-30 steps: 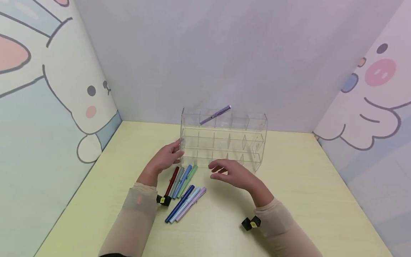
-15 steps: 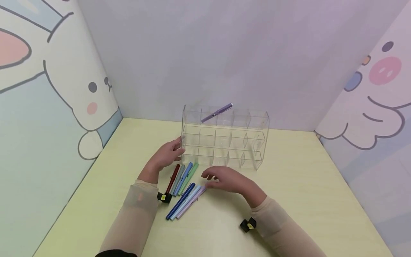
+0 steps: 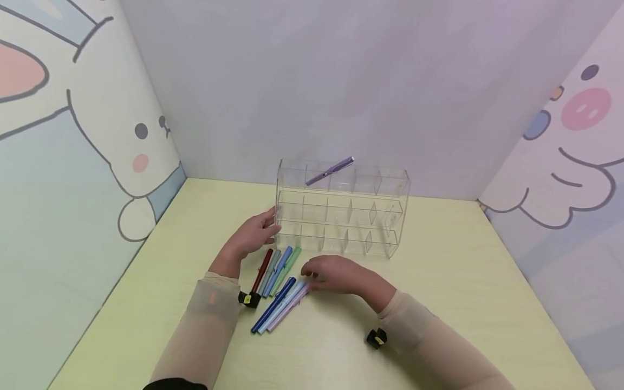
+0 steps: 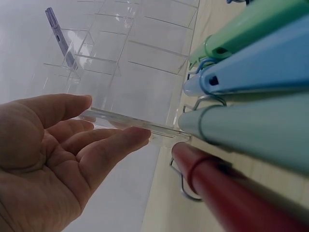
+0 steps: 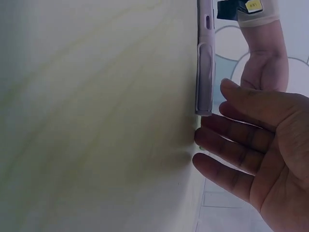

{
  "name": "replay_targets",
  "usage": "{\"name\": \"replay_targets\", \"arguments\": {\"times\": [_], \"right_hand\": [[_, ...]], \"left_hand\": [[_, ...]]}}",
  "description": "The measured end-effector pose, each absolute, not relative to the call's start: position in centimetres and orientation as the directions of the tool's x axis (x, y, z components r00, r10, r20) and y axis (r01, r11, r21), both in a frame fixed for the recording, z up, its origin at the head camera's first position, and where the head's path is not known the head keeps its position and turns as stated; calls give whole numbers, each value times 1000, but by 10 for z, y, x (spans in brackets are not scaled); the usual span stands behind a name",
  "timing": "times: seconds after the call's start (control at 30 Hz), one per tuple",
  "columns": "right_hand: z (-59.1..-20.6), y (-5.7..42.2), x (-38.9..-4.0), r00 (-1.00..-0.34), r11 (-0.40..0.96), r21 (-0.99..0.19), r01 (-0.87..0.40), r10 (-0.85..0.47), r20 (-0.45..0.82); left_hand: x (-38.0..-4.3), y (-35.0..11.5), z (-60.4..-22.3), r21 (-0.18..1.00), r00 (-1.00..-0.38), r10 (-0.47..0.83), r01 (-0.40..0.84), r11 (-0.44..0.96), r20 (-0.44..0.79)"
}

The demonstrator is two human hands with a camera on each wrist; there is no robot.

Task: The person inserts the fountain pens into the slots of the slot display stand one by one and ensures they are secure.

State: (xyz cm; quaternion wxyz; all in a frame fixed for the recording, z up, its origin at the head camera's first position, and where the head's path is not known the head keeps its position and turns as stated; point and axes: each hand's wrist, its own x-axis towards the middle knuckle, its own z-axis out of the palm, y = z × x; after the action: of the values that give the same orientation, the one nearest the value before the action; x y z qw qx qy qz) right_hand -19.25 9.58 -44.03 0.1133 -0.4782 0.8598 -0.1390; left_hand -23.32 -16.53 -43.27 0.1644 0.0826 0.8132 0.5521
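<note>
My left hand (image 3: 253, 234) pinches the left side panel of a clear acrylic pen rack (image 4: 140, 126), thumb on one face and fingers on the other. A purple pen (image 3: 330, 171) lies slanted on the rack's top tier. My right hand (image 3: 336, 273) is over the table by the cap end of a lilac pen (image 3: 288, 312). In the right wrist view its fingers are loosely extended around that end (image 5: 205, 82), with nothing gripped. Beside the lilac pen lie a light blue pen (image 3: 281, 309) and a dark blue pen (image 3: 273, 306).
Between the left forearm and the rack lie a dark red pen (image 3: 262, 269), a grey-green pen (image 3: 269, 275), a blue pen (image 3: 277, 273) and a green pen (image 3: 286, 271). The pale table (image 3: 453, 281) is bounded by a back wall (image 3: 312, 81) and cartoon-printed side walls.
My right hand has moved left and down from in front of the rack to the lilac pen's cap end. The left hand stays on the rack; the pens have not moved.
</note>
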Motion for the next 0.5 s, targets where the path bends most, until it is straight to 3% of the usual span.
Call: {"name": "replay_targets", "arguments": {"times": [0.27, 0.5], "right_hand": [[-438, 87, -193, -464, 471, -214, -856, -882, -86], [-443, 85, -196, -460, 473, -150, -868, -881, -113]], "left_hand": [[-233, -165, -432, 931, -932, 322, -38, 363, -164], [-233, -166, -432, 928, -932, 317, -47, 369, -174]]}}
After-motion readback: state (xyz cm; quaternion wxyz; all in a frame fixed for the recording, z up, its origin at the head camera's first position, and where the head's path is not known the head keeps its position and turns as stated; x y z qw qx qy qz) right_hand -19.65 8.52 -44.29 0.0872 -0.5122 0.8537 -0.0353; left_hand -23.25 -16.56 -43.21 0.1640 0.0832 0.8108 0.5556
